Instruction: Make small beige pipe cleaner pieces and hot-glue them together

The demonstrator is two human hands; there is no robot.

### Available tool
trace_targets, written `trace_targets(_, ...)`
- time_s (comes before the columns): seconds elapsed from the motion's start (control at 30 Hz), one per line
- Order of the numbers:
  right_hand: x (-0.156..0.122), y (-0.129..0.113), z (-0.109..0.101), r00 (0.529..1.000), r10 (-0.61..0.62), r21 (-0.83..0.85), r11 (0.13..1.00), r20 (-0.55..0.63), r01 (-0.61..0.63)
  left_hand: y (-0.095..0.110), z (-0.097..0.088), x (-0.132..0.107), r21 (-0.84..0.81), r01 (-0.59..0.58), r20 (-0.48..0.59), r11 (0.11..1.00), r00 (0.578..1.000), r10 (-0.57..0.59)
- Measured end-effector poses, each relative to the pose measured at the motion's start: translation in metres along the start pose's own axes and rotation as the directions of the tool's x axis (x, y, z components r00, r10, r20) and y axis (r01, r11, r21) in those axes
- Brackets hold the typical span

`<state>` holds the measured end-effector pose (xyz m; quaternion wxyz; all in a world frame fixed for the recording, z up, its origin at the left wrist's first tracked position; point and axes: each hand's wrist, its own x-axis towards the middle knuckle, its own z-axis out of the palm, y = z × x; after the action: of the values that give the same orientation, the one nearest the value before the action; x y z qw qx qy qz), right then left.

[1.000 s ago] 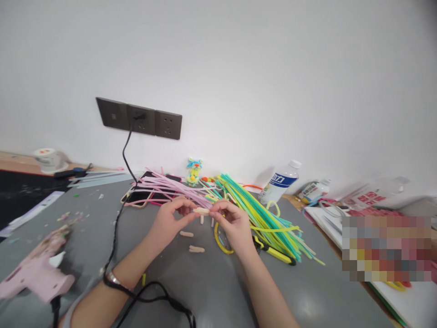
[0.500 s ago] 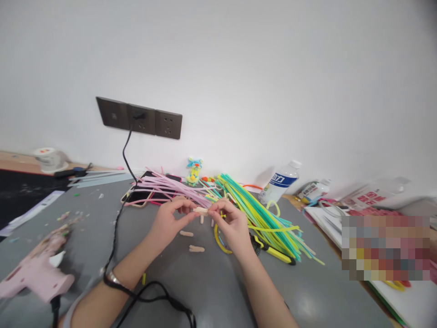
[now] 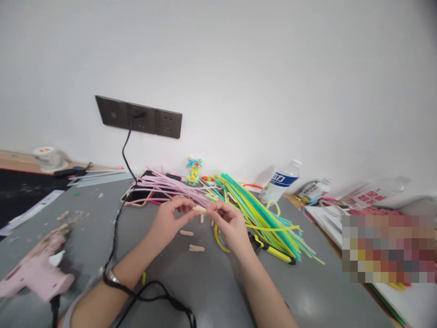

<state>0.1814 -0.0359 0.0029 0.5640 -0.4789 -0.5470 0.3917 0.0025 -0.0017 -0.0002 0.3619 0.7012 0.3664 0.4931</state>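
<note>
Between the fingertips of both hands is a short cream-coloured piece of folded pipe cleaner [image 3: 200, 210]. My left hand [image 3: 172, 221] pinches its left end, and my right hand [image 3: 230, 223] pinches the right end. Just beneath my fingers a similar short piece [image 3: 201, 219] lies on the grey table. Two more folded beige pieces, an upper one [image 3: 186, 233] and a lower one [image 3: 197, 248], rest nearer to me. Pliers with yellow-and-black handles [image 3: 276, 253] lie beside my right wrist, partly hidden by it.
Pink pipe cleaners [image 3: 167, 187] lie behind my left hand, over phones. A green and yellow bundle [image 3: 259, 214] spreads to the right. A pink glue gun [image 3: 41, 273] sits at left; a black cord [image 3: 116, 228] crosses my left forearm. A bottle [image 3: 280, 182] and small figure [image 3: 194, 171] stand behind.
My fingers have shifted slightly on the cream piece, with the right hand a little closer to the left. The things on the table stay where they were.
</note>
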Motion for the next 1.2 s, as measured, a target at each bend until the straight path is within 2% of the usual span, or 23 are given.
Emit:
trace_targets(0.2, -0.0001, 0.0000, -0.0001, 0.999, -0.038, -0.012, 0.999, 0.023, 0.038, 0.0007, -0.0008, 0.0003, 0.002, -0.008, -0.015, 1.000, 1.000, 0.008)
trace_targets(0.37, 0.0004, -0.0041, -0.0015, 1.000, -0.008, 0.131, 0.991, 0.009, 0.007, 0.0013, -0.0017, -0.0002, 0.002, -0.045, -0.030, 0.999, 0.999, 0.045)
trace_targets(0.47, -0.0001, -0.0044, -0.0015, 0.995, 0.055, 0.216, 0.974, 0.083, -0.072, 0.0040, -0.0019, -0.0011, -0.009, -0.070, -0.042, 0.997, 0.997, 0.070)
trace_targets(0.63, -0.0023, -0.0008, 0.0009, 0.973, 0.085, 0.230, 0.964, 0.213, -0.135, 0.0074, -0.0036, -0.0027, -0.037, -0.114, -0.036, 0.993, 0.993, 0.112)
trace_targets(1.2, -0.0039, -0.0031, -0.0008, 0.964, 0.116, 0.272, 0.945, 0.240, -0.181, 0.0021, -0.0057, -0.0056, -0.096, -0.185, -0.013, 0.978, 0.983, 0.184)
